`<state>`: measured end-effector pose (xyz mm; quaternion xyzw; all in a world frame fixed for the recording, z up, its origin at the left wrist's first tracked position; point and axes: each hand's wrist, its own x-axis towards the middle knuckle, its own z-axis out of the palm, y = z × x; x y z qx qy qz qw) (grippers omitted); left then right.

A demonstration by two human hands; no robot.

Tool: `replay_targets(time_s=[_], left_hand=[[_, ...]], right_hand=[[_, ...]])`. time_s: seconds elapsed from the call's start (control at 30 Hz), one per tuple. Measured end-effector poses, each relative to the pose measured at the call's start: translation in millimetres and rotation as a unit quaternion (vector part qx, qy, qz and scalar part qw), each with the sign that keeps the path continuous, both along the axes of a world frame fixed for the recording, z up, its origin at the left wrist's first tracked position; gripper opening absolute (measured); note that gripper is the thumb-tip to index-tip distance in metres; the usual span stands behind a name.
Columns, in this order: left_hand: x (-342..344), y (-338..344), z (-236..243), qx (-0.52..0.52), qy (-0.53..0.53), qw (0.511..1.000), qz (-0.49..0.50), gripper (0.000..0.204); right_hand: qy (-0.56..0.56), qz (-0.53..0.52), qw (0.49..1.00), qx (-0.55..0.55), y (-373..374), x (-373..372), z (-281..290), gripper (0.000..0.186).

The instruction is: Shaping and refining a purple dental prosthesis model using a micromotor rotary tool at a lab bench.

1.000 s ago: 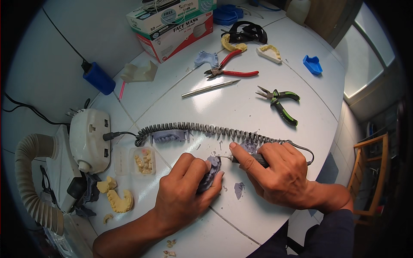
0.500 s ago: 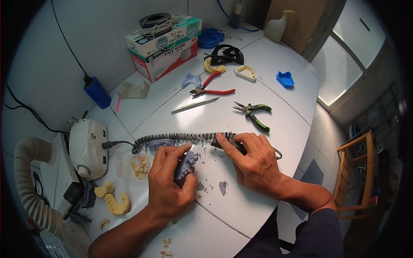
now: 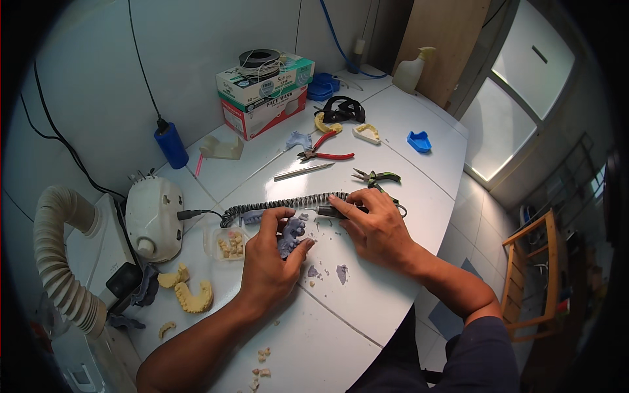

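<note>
My left hand (image 3: 270,262) grips a blue-grey dental cast (image 3: 291,234) against the white tiled bench (image 3: 341,327). My right hand (image 3: 375,226) holds a dark rotary handpiece (image 3: 335,209) with its tip pointed at the cast. A coiled grey cord (image 3: 275,205) runs from the handpiece left to a white motor unit (image 3: 154,217). Small blue-grey chips (image 3: 341,272) lie on the bench just in front of the cast.
Yellow dental casts (image 3: 192,297) and a small clear tray of pieces (image 3: 230,243) lie to the left. A ribbed suction hose (image 3: 57,262) is at far left. Red pliers (image 3: 325,154), green pliers (image 3: 375,177), a metal tool (image 3: 303,172), boxes (image 3: 265,92), a blue tray (image 3: 419,141) lie beyond.
The view has tilted up, so more of the wall and back of the bench shows. Both hands stay on the cast and handpiece with little change in grip.
</note>
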<state>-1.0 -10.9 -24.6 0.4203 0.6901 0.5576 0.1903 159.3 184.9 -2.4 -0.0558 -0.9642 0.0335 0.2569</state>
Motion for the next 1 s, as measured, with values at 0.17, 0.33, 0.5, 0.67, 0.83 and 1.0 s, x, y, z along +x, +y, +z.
replay_targets(time_s=[0.17,0.33,0.5,0.67,0.83,1.0], left_hand=[[2,-2,6,0.007,0.032,0.999,-0.012,0.059],[0,-1,1,0.049,0.067,0.997,0.005,0.060],[2,0,2,0.058,0.048,0.997,-0.002,0.052],[2,-3,6,0.069,0.035,0.997,-0.016,0.045],[3,-3,10,0.073,0.007,0.997,-0.035,0.042],[1,-5,8,0.060,-0.032,0.996,-0.058,0.043]], right_hand=[[0.031,0.014,0.999,0.019,-1,-11,7,0.045],[0.023,0.032,0.999,0.006,1,-15,6,0.042],[0.054,-0.051,0.993,-0.096,37,-44,24,0.032],[-0.034,-0.146,0.986,-0.074,83,-89,22,0.039],[-0.171,-0.121,0.974,-0.086,99,-106,17,0.053],[-0.169,-0.152,0.973,-0.051,97,-105,25,0.063]])
